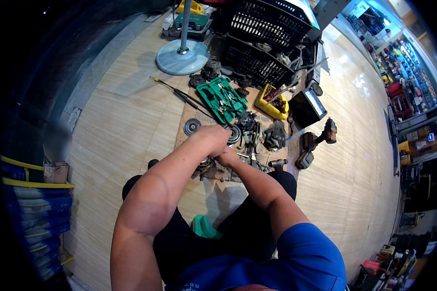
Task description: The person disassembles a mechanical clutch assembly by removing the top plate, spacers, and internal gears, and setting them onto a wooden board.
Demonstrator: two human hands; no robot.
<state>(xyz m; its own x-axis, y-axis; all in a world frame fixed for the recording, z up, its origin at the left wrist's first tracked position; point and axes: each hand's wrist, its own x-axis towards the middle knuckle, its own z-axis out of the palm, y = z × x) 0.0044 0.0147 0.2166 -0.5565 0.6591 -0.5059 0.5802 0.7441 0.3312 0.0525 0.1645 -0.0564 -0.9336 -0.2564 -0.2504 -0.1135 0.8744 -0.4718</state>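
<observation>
Head view, I am seeing left hand [217, 137] curling closed over a dark metal part [205, 167] on the floor mat [187, 112], right hand [226, 157] touching it, grip hidden, green tool case [222, 99] lying beyond.

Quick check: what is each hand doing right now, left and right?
Left hand: closed in a fist over a dark metal part; grip hidden.
Right hand: mostly hidden beneath the left; cannot tell.

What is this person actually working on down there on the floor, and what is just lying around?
In hand:
left hand and right hand, both at the dark metal part on the cardboard mat

Lying about:
green tool case
yellow tray
black gloves
power drill
fan base
black crates
</observation>
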